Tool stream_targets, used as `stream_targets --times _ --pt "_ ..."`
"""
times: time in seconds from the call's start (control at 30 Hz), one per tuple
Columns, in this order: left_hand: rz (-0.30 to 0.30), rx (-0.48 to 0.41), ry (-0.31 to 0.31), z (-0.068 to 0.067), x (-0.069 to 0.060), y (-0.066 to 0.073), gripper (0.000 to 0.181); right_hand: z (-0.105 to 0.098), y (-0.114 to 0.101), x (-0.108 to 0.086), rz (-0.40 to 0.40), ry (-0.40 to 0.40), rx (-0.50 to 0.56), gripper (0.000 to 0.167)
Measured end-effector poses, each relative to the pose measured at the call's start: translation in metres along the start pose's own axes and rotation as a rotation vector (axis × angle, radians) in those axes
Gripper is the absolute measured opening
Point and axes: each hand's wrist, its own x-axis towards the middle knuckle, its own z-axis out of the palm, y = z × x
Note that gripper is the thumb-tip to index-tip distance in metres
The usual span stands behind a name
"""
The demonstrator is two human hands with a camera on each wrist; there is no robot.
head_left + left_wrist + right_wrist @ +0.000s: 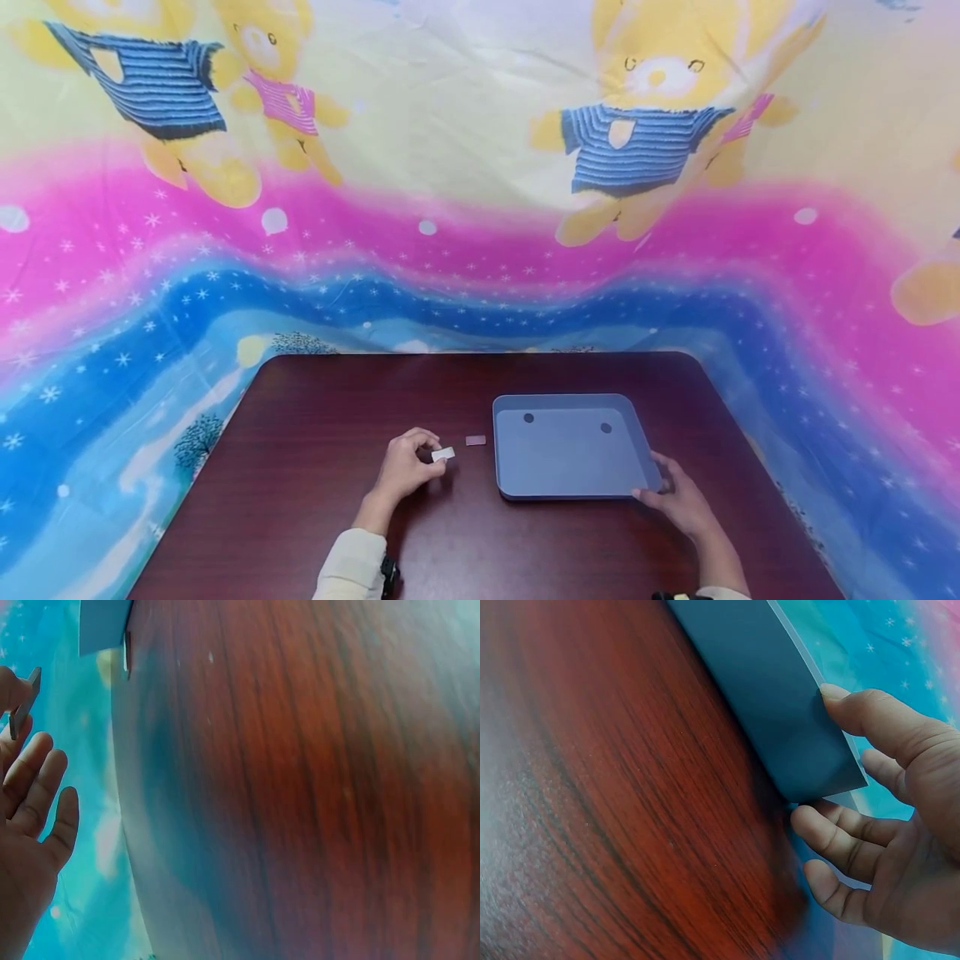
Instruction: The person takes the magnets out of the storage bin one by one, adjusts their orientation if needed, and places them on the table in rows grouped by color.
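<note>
lower centre, the left hand (408,468) pinches a white tile (444,454) jutting rightward. lower right, the right hand (681,504) grips a blue-grey tray (566,458).

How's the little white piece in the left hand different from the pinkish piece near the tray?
Colour: the white piece looks white, while the pinkish piece is a muted pink.
Support: the white piece is pinched in the left hand; the pinkish piece lies on the table, untouched, beside the tray.
Pose: in the head view the white piece is tilted, while the pinkish piece sits nearly level.
Both are small and roughly rectangular.
</note>
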Motion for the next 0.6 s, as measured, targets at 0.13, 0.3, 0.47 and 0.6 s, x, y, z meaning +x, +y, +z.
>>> stream_targets --times 0.13,0.3,0.47,0.6 --pt "-0.049 0.036 -0.001 -0.003 -0.002 -0.007 0.018 -0.001 0.0 -0.001 0.014 -0.012 -0.017 0.087" --pt "-0.057 0.064 0.006 -0.005 -0.003 -0.017 0.017 -0.004 0.002 -0.001 0.019 -0.011 -0.03 0.089" --pt "-0.074 0.094 0.003 -0.008 -0.003 -0.025 0.016 -0.003 0.002 -0.002 0.022 -0.001 -0.027 0.088" --pt "-0.122 0.113 0.0 -0.012 -0.004 -0.03 0.017 -0.002 0.0 -0.002 0.025 -0.003 -0.027 0.09"
